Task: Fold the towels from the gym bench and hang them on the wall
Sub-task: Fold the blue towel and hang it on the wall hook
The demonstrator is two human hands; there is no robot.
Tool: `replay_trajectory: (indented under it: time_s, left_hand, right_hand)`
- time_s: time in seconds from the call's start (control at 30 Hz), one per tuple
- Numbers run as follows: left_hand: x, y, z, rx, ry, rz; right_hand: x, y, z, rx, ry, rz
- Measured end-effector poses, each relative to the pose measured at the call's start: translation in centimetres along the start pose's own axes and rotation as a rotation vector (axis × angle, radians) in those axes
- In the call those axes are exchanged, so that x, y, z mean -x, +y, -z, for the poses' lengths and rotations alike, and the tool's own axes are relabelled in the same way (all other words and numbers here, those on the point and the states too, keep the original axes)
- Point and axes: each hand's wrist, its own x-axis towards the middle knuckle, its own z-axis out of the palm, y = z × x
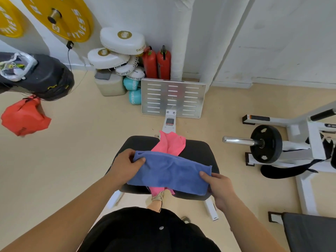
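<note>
1. Blue cloth first: the blue towel (169, 171) lies across the black gym bench (198, 151), in the middle of the view, close to the person. It sits on top of the pink towel (170, 144), which sticks out at the far side and hangs a little off the near edge.
2. The left hand (125, 167) pinches the left end of the blue towel, fingers closed on the cloth. The right hand (218, 186) grips the near right corner, thumb on top.
3. What could go wrong: the two towels touch, so I think lifting the blue one could drag the pink one off the bench and onto the floor.
4. The blue towel looks soft and floppy. If one hand lets go too soon, the fold could fall open or end up crooked.
5. The near edge of the blue towel hangs past the bench, so it might slide down.
6. Words I can read: "FITNESS" on the yellow weight plate (60, 17) at the far left, and part of "BOXING" on a white pad (123, 41) by the far wall. A lower pad says "AGAINST THE". The small label on the bench post is too tiny to read.
</note>
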Motion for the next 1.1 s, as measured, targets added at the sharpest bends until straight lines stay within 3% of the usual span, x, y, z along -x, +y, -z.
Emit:
replay_trajectory:
  time_s: [0.17, 0.27, 0.43, 0.67, 0.93, 0.97, 1.1]
  left_hand:
    - [2.4, 3.8, 0.9, 0.122, 0.055, -0.13]
    - [4.6, 6.6, 0.3, 0.164, 0.018, -0.232]
    - [7.1, 10.0, -2.6, 0.283, -0.111, -0.341]
    - [7.9, 11.1, -2.4, 0.345, -0.226, -0.362]
    - [8.1, 11.4, -3.1, 0.533, -0.506, -0.286]
    - [7.7, 11.2, -3.1, 0.572, -0.464, -0.262]
    - [4.9, 9.5, -2.7, 0.501, -0.008, -0.2]
  right_hand:
    - [4.1, -4.1, 0.2, 0.085, -0.082, 0.349]
    - [6.7, -6.1, -1.2, 0.074, -0.171, 0.444]
    - [8.5, -6.8, -3.8, 0.018, -0.255, 0.472]
    - [8.2, -7.3, -2.8, -0.018, -0.207, 0.449]
    - [8.4, -8.1, -2.1, -0.218, -0.205, 0.378]
    - [8.4, -8.2, -2.0, -0.223, -0.216, 0.371]
    - [8.5, -8.3, -1.7, -0.26, -0.3, 0.337]
